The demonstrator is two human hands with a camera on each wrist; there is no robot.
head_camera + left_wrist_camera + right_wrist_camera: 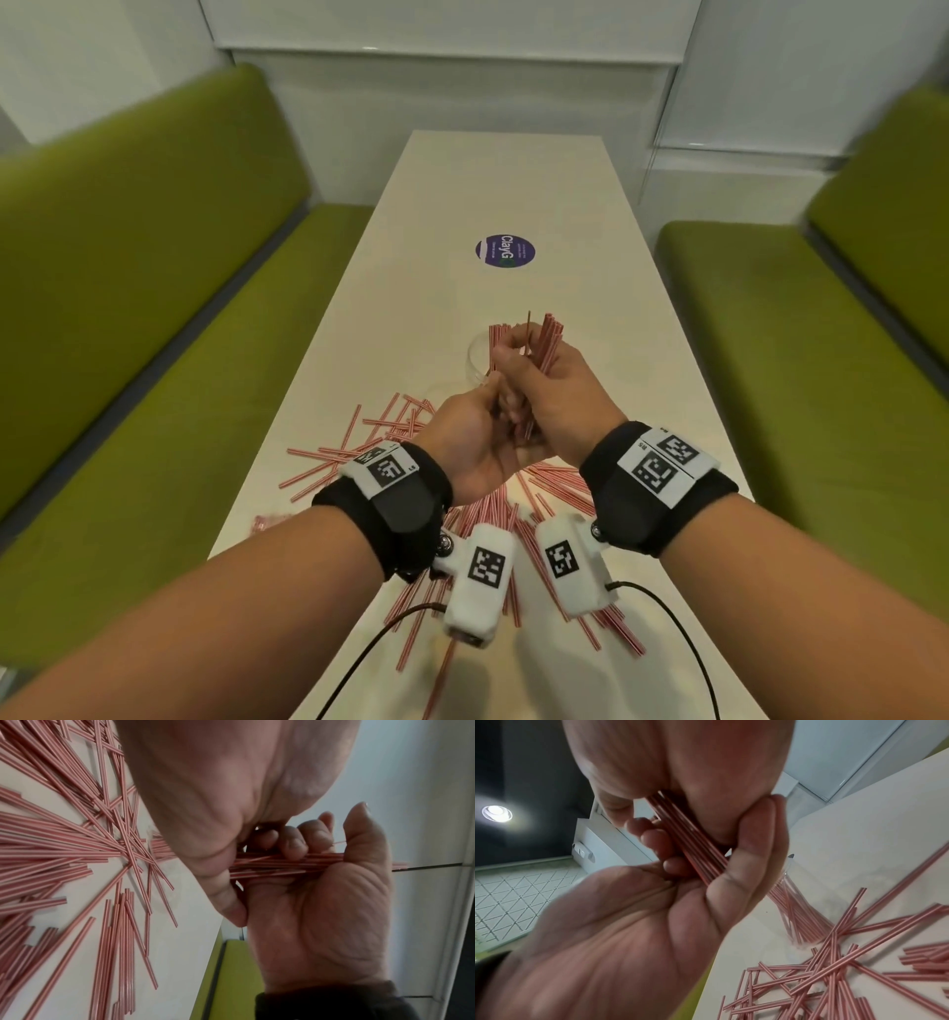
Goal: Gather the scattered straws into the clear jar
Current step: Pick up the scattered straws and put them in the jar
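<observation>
Hands raised over table (513, 169), right hand (557, 390) and left hand (475, 442) both gripped 1 bundle of straws (547, 342), jar (476, 360) just behind.

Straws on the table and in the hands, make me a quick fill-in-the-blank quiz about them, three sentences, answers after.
1. The bundle of straws is gripped by ____ hands at once, the left hand and the right hand.
2. The clear jar on the table already holds some ____.
3. The benches on either side of the table are ____ in colour.

Missing words: both; straws; green
</observation>
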